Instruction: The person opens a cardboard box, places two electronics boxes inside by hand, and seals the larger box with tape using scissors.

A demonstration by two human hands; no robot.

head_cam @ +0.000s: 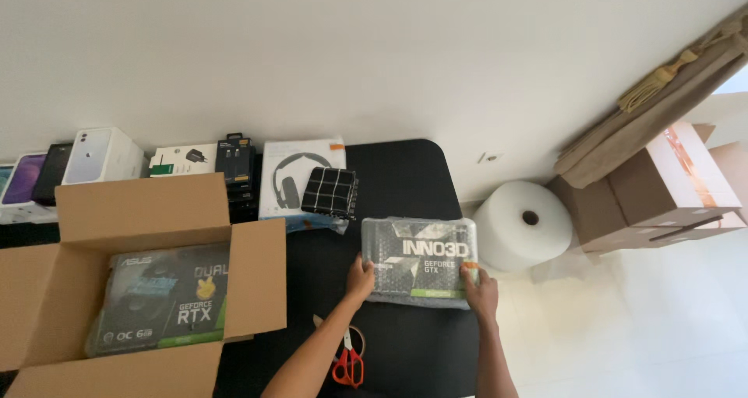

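Observation:
A dark graphics-card box wrapped in bubble wrap (419, 259) lies on the black table (405, 172) at its right side. My left hand (360, 277) grips the box's near left corner and my right hand (478, 283) grips its near right corner. An open cardboard box (148, 211) stands at the left of the table, with a second bubble-wrapped graphics-card box (165, 298) lying inside it.
Red-handled scissors (348, 363) lie near the table's front edge. Headphone box (292, 180), black checked pouch (329, 191) and several small product boxes (101, 156) line the back. A bubble-wrap roll (522, 225) and cardboard boxes (662, 191) stand on the floor at right.

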